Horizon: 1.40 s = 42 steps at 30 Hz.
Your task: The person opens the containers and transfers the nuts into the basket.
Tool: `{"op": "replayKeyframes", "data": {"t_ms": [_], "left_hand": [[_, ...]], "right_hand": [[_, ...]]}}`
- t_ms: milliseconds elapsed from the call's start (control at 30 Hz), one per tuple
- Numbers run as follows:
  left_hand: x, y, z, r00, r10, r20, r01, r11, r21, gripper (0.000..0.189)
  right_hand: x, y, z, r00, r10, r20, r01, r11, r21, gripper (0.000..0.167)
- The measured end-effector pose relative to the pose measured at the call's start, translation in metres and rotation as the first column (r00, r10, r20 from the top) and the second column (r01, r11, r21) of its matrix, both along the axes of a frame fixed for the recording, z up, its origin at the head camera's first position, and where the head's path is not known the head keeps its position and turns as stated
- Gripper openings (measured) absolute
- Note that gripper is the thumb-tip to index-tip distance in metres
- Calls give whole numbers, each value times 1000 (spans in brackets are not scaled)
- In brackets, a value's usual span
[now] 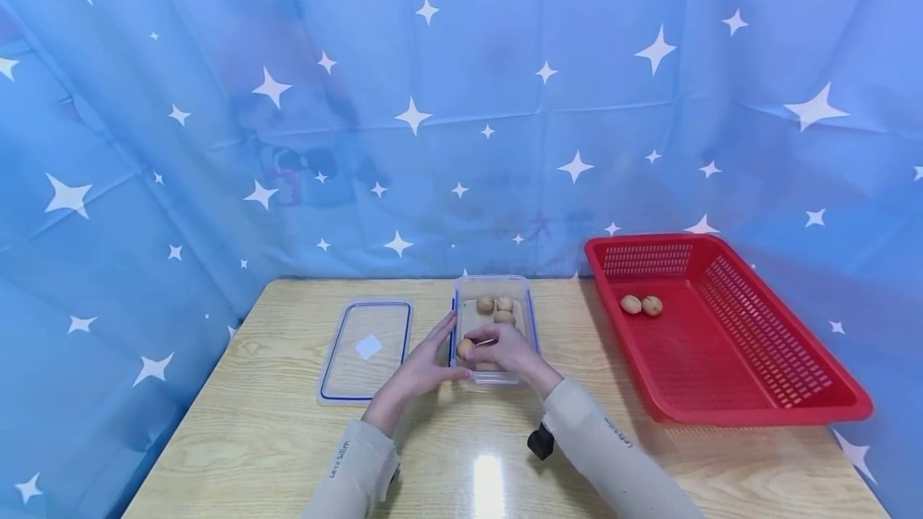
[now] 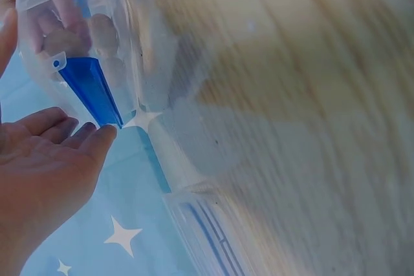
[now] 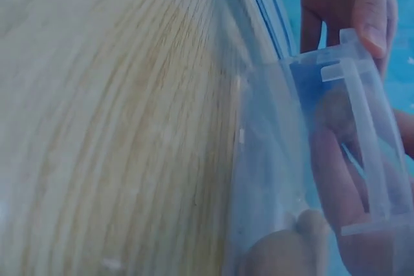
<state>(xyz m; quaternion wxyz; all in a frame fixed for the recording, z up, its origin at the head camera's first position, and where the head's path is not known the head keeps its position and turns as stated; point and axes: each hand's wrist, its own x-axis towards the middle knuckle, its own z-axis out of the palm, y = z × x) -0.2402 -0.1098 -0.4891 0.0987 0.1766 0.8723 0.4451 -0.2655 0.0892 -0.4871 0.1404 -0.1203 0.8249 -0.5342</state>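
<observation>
A clear plastic box with blue edging stands on the table, with several walnuts toward its far end. My right hand reaches into its near part and pinches a walnut between thumb and fingers. Along the left wall lies my left hand, fingers extended against the side and thumb at the near left corner. Through the clear wall in the right wrist view, the pinched walnut shows near the fingertips, and other walnuts lie lower down.
To the left, the box's clear lid with a blue seal lies flat, a white square on it. A red perforated basket at the right holds two walnuts near its far left corner. A starry blue curtain hangs behind the table.
</observation>
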Motion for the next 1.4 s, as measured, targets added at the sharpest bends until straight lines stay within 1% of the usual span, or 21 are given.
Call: {"op": "replayKeyframes", "data": {"t_ms": [133,200,233,333,433,567,633,700,833,933,1033,1133,1267,1400], "left_hand": [[0,1,1,1000,4,2,-4,1000,1,99],[0,1,0,1000,9,6,-9,1000,-12,100],[-1,1,0,1000,13,5,-13,1000,-21,100],[-1,1,0,1000,22,-5,-22,999,-49,100],[-2,1,2,1000,20,-16,-21,997,-68,101],[-4,1,6,999,8,-32,-11,996,-85,103],[-4,0,7,999,10,-34,-13,996,-84,106],[-5,-1,6,1000,8,-21,-9,997,-78,108],[-7,-2,3,999,-34,7,34,996,-83,109],[-8,-2,0,998,-56,5,56,994,-98,108],[-8,-2,0,999,-47,-12,46,994,-98,108],[-6,-4,0,999,-39,-23,37,994,-100,107],[-3,-4,-1,999,-51,-14,49,993,-108,107],[-5,-1,-1,998,-57,-21,55,994,-99,106]], "right_hand": [[-3,3,9,995,16,-97,-16,1000,0,39],[-5,6,16,993,10,-118,-10,1000,0,40],[-7,9,22,992,9,-129,-9,1000,0,42],[-10,19,42,993,-24,-117,21,999,-25,46],[-14,35,67,989,-44,-140,40,999,-29,49],[-25,61,97,979,-105,-177,101,994,-34,50],[-29,76,109,972,-146,-183,142,989,-36,51],[-33,92,117,962,-192,-193,189,981,-34,52],[-34,128,127,941,-281,-189,286,958,-2,61],[-36,157,129,920,-345,-184,355,934,26,68],[-39,183,123,900,-394,-187,408,912,39,71],[-40,208,107,883,-431,-186,447,893,56,72],[-39,239,81,867,-471,-160,488,869,84,72],[-40,265,60,847,-513,-141,526,845,90,71]]}}
